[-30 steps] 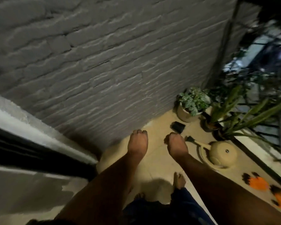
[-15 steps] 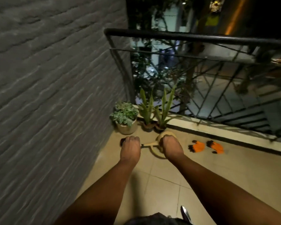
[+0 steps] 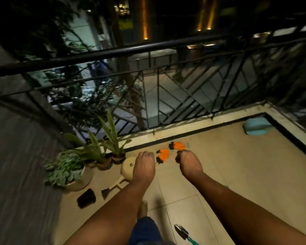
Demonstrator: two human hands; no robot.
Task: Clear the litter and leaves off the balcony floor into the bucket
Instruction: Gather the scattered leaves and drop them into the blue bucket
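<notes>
Left hand [image 3: 143, 169] and right hand [image 3: 190, 165]: fingers curled under, grip contents indeterminable. Blue bucket [image 3: 257, 126] sits in far right floor corner, well apart. Recommend fetching it nearer before gathering litter.

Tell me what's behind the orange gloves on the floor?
Behind the orange gloves runs a black floor border, then a pale ledge and the black railing. The right hand covers part of one glove.
</notes>
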